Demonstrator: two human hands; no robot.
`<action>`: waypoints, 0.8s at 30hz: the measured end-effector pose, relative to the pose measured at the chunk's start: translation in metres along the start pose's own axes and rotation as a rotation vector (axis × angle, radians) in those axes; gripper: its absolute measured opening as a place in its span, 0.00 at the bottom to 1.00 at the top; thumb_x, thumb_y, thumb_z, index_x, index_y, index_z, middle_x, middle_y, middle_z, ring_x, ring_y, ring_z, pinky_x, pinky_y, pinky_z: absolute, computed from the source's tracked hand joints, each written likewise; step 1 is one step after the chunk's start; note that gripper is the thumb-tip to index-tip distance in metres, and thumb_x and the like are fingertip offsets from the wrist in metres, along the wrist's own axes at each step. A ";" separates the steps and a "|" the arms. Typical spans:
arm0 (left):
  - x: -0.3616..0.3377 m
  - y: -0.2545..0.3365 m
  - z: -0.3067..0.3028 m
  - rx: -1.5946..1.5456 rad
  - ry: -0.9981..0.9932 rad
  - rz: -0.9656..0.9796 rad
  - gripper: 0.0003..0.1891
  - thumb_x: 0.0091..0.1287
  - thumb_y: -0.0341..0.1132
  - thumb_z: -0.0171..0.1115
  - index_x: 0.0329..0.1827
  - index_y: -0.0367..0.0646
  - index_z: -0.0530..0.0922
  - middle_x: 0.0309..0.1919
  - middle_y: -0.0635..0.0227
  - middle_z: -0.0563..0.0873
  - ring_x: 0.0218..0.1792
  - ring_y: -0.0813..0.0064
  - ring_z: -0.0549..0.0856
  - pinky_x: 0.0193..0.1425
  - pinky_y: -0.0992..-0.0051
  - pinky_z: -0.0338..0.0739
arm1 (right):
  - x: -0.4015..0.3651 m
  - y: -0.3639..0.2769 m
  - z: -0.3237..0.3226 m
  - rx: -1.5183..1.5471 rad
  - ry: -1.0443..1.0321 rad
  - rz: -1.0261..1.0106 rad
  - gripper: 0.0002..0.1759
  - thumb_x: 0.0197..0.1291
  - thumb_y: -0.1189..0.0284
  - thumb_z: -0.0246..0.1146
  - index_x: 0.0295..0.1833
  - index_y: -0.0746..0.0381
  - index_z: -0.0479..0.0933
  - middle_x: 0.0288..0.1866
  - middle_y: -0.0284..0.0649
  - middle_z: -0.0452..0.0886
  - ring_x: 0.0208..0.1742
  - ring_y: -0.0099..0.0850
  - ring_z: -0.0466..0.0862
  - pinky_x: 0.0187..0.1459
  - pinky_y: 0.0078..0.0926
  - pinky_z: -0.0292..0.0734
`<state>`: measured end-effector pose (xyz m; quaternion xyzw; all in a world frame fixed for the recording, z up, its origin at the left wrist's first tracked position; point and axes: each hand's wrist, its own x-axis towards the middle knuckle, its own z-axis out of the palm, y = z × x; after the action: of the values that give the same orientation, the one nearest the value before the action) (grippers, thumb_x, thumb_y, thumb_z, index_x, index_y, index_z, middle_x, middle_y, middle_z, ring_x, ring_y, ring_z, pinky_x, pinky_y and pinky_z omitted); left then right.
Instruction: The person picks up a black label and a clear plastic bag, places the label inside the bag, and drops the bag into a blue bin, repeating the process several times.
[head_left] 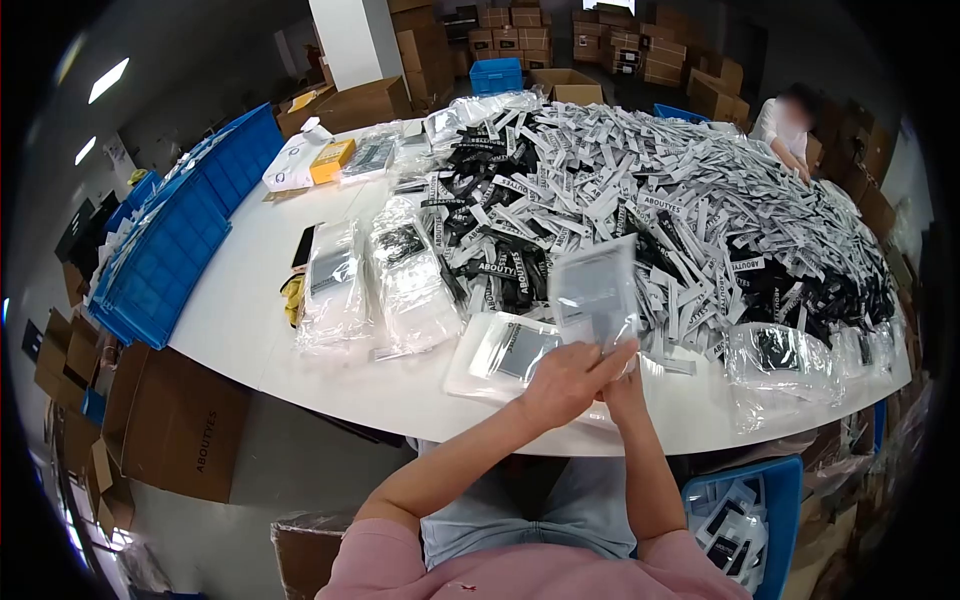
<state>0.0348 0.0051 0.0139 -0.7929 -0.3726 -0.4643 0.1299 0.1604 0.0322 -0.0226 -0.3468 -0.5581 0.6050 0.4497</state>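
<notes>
While both hands (568, 384) grip a filmy rectangular pouch (594, 290), slim strips (663, 204) lie heaped.

Packing workshop: stacked cartons (511, 42), blue crates (165, 265), labels (660, 205).

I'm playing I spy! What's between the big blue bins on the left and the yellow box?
A white package lies between the blue bins and the yellow box, with bare table on the bins' side. The head view shows it.
</notes>
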 end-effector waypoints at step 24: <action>0.018 0.005 -0.058 -0.103 -0.295 -0.209 0.36 0.49 0.24 0.58 0.67 0.42 0.61 0.34 0.61 0.79 0.38 0.60 0.79 0.41 0.64 0.75 | -0.010 0.001 -0.002 -0.224 -0.034 -0.177 0.07 0.54 0.78 0.59 0.38 0.67 0.78 0.27 0.33 0.79 0.28 0.17 0.75 0.29 0.18 0.70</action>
<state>0.0063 -0.0220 0.0608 -0.8150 -0.4436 -0.3726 -0.0157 0.1655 0.0235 -0.0244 -0.3340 -0.6582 0.5026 0.4502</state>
